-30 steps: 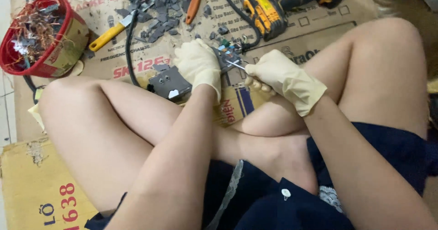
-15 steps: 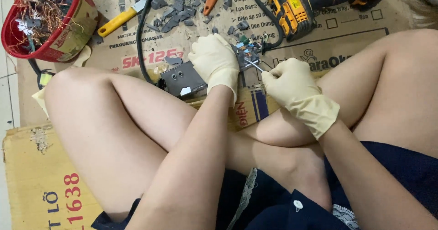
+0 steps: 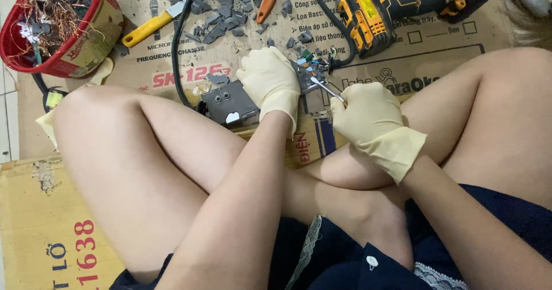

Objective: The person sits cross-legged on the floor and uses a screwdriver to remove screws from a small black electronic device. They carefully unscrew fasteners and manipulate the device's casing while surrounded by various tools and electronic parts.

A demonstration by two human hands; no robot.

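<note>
Left hand (image 3: 269,80) and right hand (image 3: 368,117): cream gloves. Drill (image 3: 397,5): yellow and black. Bucket (image 3: 54,28): red; cardboard (image 3: 34,221): tan with red lettering.

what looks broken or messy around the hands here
Grey broken plastic shards lie scattered over the cardboard above the left hand. That hand presses on an opened device, while the right hand pokes a thin metal tool into its exposed parts.

Flattened brown cardboard cartons (image 3: 437,42) printed in red, blue and black cover the floor. A plainer tan carton (image 3: 46,232) with red and blue print lies below and left of them. A red bucket (image 3: 75,54) at the cartons' upper left wears a tan label (image 3: 95,34).
</note>
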